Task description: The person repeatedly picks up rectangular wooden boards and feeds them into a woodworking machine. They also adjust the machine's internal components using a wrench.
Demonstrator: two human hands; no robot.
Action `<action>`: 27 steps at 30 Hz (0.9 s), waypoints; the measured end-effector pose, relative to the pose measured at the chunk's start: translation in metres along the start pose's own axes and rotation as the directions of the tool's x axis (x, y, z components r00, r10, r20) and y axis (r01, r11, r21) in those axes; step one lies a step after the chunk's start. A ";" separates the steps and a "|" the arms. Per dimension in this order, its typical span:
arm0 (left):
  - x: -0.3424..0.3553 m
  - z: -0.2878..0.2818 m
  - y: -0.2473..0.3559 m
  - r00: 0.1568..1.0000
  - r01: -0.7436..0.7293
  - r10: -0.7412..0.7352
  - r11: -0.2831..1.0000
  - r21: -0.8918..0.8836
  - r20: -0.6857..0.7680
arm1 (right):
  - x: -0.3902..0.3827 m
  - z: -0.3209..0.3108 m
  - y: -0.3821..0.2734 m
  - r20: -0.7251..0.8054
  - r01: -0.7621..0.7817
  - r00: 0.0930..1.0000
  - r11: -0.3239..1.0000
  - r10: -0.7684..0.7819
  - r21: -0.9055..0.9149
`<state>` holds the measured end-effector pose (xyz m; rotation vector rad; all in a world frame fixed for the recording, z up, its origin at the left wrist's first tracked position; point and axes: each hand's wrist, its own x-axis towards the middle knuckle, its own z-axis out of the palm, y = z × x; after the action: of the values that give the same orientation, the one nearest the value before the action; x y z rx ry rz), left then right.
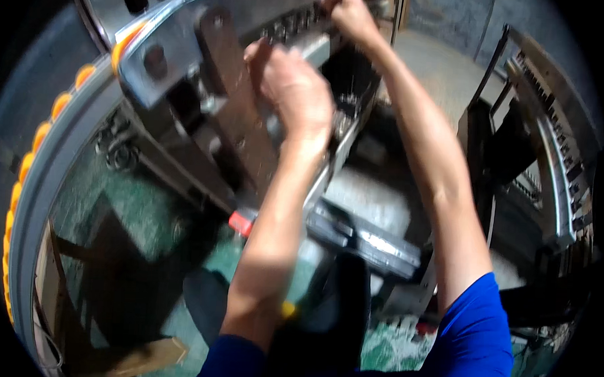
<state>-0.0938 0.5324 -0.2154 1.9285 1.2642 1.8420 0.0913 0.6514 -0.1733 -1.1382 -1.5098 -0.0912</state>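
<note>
My left hand (285, 87), blurred, is closed at the upper edge of a machine, just right of a brown vertical steel plate (243, 142); what its fingers hold is hidden. My right hand (353, 19) is raised higher and farther right, its fingers curled at the top of a row of dark metal fittings (296, 23); I cannot make out what they grip. A shiny bent metal panel (159, 54) stands left of the plate.
A rail with orange rollers (26, 166) curves down the left side over green floor. A long metal bar (387, 249) lies below the machine. A second rail assembly (552, 172) stands at the right, and wooden boards (153, 357) lie at the lower left.
</note>
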 end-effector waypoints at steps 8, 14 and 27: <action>-0.163 -0.147 -0.078 0.722 -0.601 0.608 0.788 -0.137 0.331 | -0.092 0.004 -0.020 -0.316 0.075 0.943 0.992 -0.103 -0.100; -0.112 -0.190 -0.213 0.947 0.186 -0.125 0.964 -0.190 0.295 | -0.421 0.049 -0.114 0.542 -0.486 0.302 0.616 0.784 -0.620; -0.095 -0.112 -0.264 0.821 0.408 -0.050 0.748 -0.524 0.568 | -0.611 0.334 -0.099 0.459 -0.476 0.153 -0.341 0.875 0.811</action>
<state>-0.2959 0.5860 -0.4330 1.6091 0.5658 1.2348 -0.3131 0.4493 -0.7122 -0.7719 0.0930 1.3148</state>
